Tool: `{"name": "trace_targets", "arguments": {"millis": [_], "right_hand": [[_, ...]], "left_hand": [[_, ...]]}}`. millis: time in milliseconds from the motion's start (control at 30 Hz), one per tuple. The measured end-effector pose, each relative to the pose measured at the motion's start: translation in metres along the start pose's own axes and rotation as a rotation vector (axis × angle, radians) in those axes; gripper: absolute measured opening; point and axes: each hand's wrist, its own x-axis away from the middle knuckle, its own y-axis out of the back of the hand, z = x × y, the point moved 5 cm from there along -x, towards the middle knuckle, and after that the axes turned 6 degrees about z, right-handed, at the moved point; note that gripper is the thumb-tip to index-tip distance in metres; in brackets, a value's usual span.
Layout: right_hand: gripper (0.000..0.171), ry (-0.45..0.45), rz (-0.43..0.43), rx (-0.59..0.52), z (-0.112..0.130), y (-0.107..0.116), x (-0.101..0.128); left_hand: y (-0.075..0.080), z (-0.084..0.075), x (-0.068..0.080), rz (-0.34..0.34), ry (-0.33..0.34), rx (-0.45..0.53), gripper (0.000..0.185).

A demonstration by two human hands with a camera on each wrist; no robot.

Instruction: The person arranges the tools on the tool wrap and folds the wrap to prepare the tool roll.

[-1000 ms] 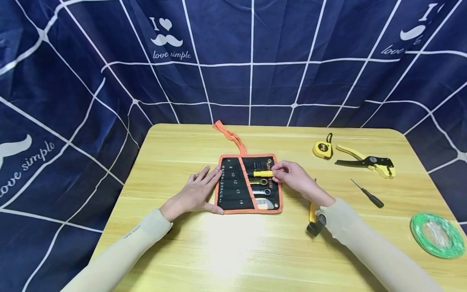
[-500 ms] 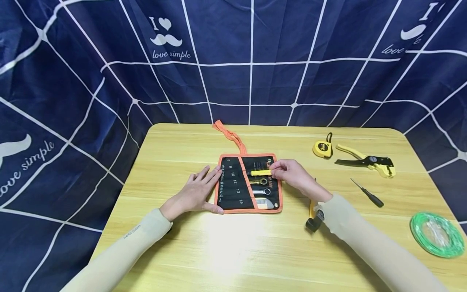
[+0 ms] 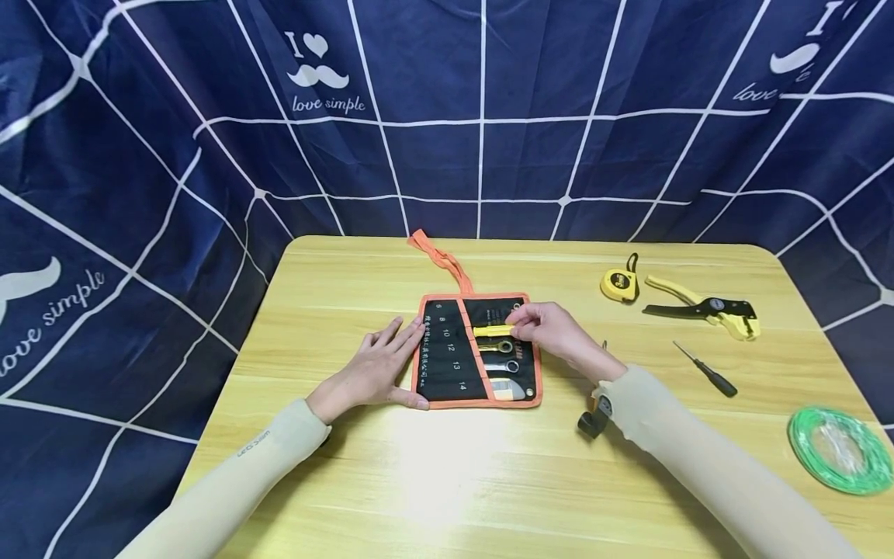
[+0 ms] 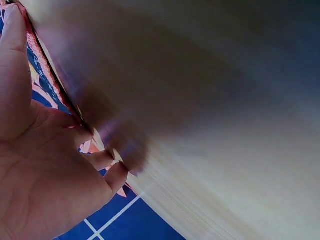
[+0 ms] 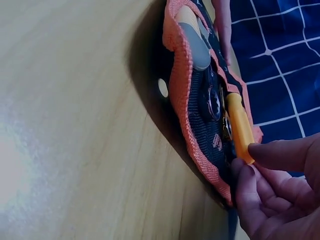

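Yellow-handled tool (image 3: 492, 331) is sitting pinched between thumb and fingers of my right hand (image 3: 552, 332), its far end meeting the orange pocket trim (image 3: 482, 373) in the back half of the black pouch (image 3: 438, 365). My left hand (image 3: 377, 365), fingers straight, is resting on the pouch's left edge. Pliers (image 3: 714, 307) are lying toward the back right corner of the table (image 3: 503, 481).

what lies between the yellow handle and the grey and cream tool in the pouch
The head view shows a gold-toned wrench nearer the yellow handle, then a silver wrench.
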Motion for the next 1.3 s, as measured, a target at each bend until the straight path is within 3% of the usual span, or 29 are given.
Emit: {"name": "trace_targets", "arguments": {"millis": [400,1000,1300], "right_hand": [[0.012,-0.009,-0.021,0.002,0.001,0.001,-0.006],[0.018,-0.072,0.068,-0.02,0.003,-0.002,-0.013],[0.017,-0.048,0.072,0.001,0.005,-0.002,-0.015]], "left_hand": [[0.002,0.0,0.001,0.003,0.009,-0.003,0.133],[0.0,-0.001,0.001,-0.005,0.007,-0.011,0.132],[-0.001,0.0,0.0,-0.009,0.007,-0.005,0.132]]}}
